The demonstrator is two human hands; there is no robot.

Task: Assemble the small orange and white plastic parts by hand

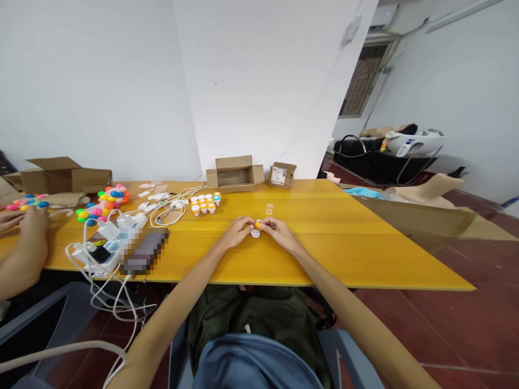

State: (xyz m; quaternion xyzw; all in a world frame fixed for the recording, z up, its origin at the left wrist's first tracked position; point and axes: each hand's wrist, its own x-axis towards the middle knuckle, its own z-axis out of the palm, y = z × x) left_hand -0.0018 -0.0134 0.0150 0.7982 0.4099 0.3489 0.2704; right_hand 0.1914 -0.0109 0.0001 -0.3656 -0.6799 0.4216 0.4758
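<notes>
I have the orange piece pinched between the fingertips of my left hand and my right hand, the two brought close together, probably so that neither side slips. Both forearms reach in over the near edge of the table, which likely steadies the grip. A white round piece sits just under my fingertips; I cannot tell whether it is held or lying there. Clear discs lie just beyond my right hand, seemingly within easy reach.

Beyond my left hand, to its left, small capped containers stand in tight rows, perhaps for order. Farther left, white cables and a power strip lie between that hand and the coloured balls, hampering any sideways reach.
</notes>
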